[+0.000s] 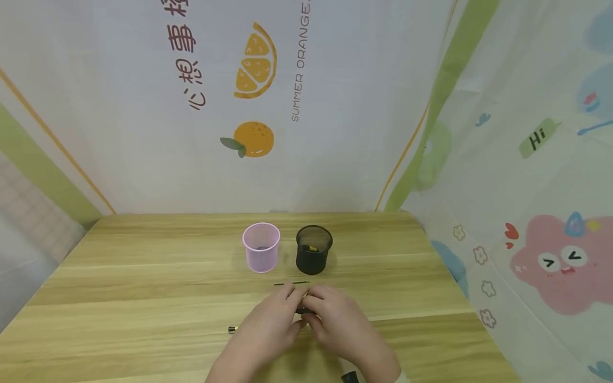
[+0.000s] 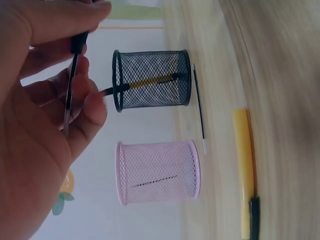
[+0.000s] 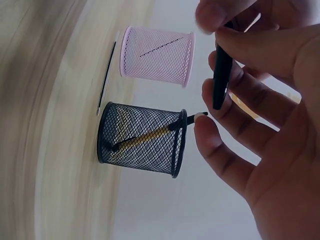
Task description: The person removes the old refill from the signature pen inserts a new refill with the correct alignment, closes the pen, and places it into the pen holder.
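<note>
Both hands meet close over the table in front of two mesh cups. My left hand (image 1: 270, 324) pinches a slim pen refill (image 2: 70, 95), with a black pen piece (image 2: 78, 42) at its upper end by the thumb. Beside it, my right hand (image 1: 337, 319) grips a tapered black pen part (image 3: 222, 80) between thumb and fingers. How the two held pieces join is hidden by the fingers. Beyond the fingertips another refill (image 1: 292, 283) lies on the wood. A yellow pen barrel (image 2: 244, 165) with a black clip piece (image 2: 254, 217) lies near the left hand.
At the back stand a pink mesh cup (image 1: 262, 260) holding a thin dark refill (image 2: 155, 181), and a black mesh cup (image 1: 311, 263) with a yellow-and-black pen (image 3: 145, 137) leaning inside. A black cylindrical end (image 1: 350, 376) shows by the right forearm. Printed cloth hangs behind and to the right.
</note>
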`<state>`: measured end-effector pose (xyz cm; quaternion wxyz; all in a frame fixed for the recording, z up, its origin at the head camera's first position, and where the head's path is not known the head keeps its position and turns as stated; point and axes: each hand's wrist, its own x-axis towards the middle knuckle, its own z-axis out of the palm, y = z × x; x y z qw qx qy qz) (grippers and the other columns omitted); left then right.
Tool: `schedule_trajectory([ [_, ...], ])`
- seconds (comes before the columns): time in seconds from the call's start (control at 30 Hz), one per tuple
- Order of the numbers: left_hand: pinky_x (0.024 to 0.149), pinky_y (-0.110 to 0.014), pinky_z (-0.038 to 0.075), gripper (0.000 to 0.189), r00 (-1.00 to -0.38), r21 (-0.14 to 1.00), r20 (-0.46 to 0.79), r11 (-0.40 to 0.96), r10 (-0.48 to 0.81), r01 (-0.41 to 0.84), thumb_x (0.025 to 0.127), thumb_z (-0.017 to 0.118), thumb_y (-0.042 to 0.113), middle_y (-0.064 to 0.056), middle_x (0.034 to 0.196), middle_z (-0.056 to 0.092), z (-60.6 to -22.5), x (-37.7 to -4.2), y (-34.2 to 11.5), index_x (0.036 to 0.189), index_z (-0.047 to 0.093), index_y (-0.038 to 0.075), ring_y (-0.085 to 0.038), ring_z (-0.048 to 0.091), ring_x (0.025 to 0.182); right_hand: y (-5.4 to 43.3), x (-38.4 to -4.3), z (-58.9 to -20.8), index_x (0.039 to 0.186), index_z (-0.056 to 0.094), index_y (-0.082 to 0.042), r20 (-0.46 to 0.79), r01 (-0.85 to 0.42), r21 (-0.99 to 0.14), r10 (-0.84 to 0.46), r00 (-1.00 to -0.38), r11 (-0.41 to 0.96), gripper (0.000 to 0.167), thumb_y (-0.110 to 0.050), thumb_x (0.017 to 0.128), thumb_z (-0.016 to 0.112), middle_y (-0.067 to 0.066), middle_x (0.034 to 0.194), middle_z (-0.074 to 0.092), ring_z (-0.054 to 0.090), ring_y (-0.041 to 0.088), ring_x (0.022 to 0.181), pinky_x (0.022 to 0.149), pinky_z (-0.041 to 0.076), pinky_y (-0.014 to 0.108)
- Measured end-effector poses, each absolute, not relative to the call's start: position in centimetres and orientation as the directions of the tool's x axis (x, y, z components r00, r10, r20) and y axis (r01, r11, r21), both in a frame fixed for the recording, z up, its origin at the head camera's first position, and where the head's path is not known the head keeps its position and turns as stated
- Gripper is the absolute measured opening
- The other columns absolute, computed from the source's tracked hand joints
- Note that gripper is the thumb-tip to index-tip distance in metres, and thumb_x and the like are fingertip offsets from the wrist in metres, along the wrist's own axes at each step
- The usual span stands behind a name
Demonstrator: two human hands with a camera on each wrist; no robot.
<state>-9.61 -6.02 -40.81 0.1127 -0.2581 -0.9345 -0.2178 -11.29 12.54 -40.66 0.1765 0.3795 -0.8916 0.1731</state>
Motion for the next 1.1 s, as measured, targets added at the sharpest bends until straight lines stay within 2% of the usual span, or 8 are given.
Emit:
schedule_trajectory([
  [0.2,0.101,-0.043,0.059,0.057,-0.833,0.313,0.367,0.788,0.413,0.529,0.087,0.088,0.021,0.000,0.124,0.068,-40.6,-9.6,-6.7,0.138,0.066,0.013,-0.022,0.066,0.118,13.0,-11.4,-41.0,0.103,0.079,-0.019,0.443,-0.729,-0.213,-0.600,-0.666,0.651,0.017,-0.011,0.089,0.084,-0.010,0.103,0.074,0.071,0.008,0.093,0.080,0.060,0.027],
  [0.27,0.101,-0.047,0.058,0.058,-0.845,0.327,0.365,0.796,0.391,0.510,0.086,0.089,0.021,-0.002,0.128,0.067,-40.4,-9.6,-7.1,0.139,0.066,0.015,-0.026,0.066,0.120,13.2,-11.5,-41.2,0.102,0.078,-0.019,0.433,-0.720,-0.241,-0.592,-0.680,0.651,0.016,-0.011,0.090,0.083,-0.010,0.101,0.074,0.071,0.006,0.089,0.077,0.059,0.025],
  [0.43,0.103,-0.052,0.057,0.058,-0.899,0.379,0.308,0.826,0.313,0.417,0.085,0.089,0.014,-0.005,0.135,0.066,-40.2,-9.7,-8.9,0.138,0.066,0.012,-0.031,0.067,0.122,13.9,-11.7,-41.5,0.103,0.077,-0.019,0.319,-0.630,-0.347,-0.545,-0.776,0.694,0.011,-0.013,0.094,0.079,-0.012,0.101,0.076,0.069,0.001,0.085,0.074,0.057,0.023],
  [0.53,0.103,-0.052,0.057,0.047,-0.931,0.379,0.232,0.856,0.280,0.352,0.084,0.087,0.009,-0.005,0.128,0.070,-40.7,-9.9,-10.1,0.129,0.070,0.010,-0.031,0.068,0.119,14.3,-11.8,-41.3,0.104,0.077,-0.019,0.252,-0.572,-0.374,-0.513,-0.821,0.730,0.010,-0.014,0.096,0.078,-0.011,0.103,0.077,0.069,0.000,0.086,0.073,0.057,0.025],
  [0.63,0.092,-0.053,0.059,0.029,-0.957,0.348,0.151,0.893,0.246,0.285,0.086,0.082,0.006,-0.004,0.111,0.072,-41.7,-10.1,-11.1,0.113,0.076,0.013,-0.031,0.071,0.105,14.6,-11.8,-41.2,0.105,0.076,-0.019,0.252,-0.566,-0.370,-0.507,-0.824,0.736,0.010,-0.015,0.096,0.078,-0.010,0.103,0.078,0.069,0.001,0.085,0.072,0.057,0.026],
  [0.77,0.077,-0.055,0.057,0.019,-0.967,0.317,0.089,0.914,0.238,0.254,0.081,0.084,0.009,-0.001,0.095,0.068,-43.5,-10.4,-11.5,0.098,0.078,0.017,-0.029,0.070,0.090,14.8,-11.9,-41.3,0.106,0.076,-0.018,0.281,-0.586,-0.374,-0.514,-0.810,0.718,0.009,-0.015,0.097,0.077,-0.010,0.100,0.078,0.068,0.000,0.083,0.071,0.055,0.024],
  [0.93,0.072,-0.050,0.052,0.020,-0.966,0.307,0.050,0.917,0.253,0.256,0.077,0.091,0.016,0.004,0.084,0.060,-44.9,-10.7,-11.4,0.085,0.073,0.021,-0.022,0.063,0.085,14.9,-12.0,-41.4,0.108,0.076,-0.018,0.270,-0.583,-0.391,-0.517,-0.812,0.712,0.008,-0.018,0.100,0.074,-0.009,0.099,0.077,0.066,0.000,0.081,0.070,0.054,0.022],
  [1.1,0.070,-0.045,0.047,0.023,-0.968,0.316,0.046,0.916,0.248,0.249,0.080,0.088,0.014,0.006,0.078,0.055,-45.0,-10.7,-11.3,0.077,0.067,0.022,-0.017,0.057,0.079,15.1,-12.0,-41.4,0.111,0.076,-0.019,0.246,-0.562,-0.408,-0.506,-0.827,0.720,0.010,-0.020,0.101,0.073,-0.009,0.101,0.078,0.065,-0.001,0.081,0.069,0.054,0.022],
])
